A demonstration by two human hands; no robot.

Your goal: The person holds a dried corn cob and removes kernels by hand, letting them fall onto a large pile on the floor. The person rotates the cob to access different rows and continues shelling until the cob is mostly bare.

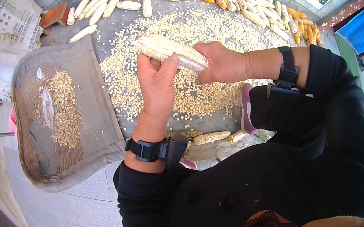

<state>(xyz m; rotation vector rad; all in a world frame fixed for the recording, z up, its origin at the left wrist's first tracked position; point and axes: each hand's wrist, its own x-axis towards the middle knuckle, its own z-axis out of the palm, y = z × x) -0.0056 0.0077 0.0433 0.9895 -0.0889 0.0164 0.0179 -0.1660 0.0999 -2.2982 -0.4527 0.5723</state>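
Observation:
A white ear of corn (171, 48), partly stripped along its lower side, is held slantwise above the ground between both hands. My left hand (157, 76) grips its middle and left part from below, the thumb pressed on the kernels near the stripped strip. Around the ear's right end, my right hand (222, 61) is closed, its palm and some fingers hidden. Beneath both hands, loose pale kernels (202, 104) lie spread over the grey floor. Each wrist wears a black strap with a small device.
Whole white ears (127, 5) line the far edge, with a heap (258, 10) and orange ears (306, 29) at right. A woven scoop basket (92, 92) with chaff stands at left. Near my shoe (247, 109) lies a bare cob (212, 137). A red-brown stool (53, 16) is at upper left.

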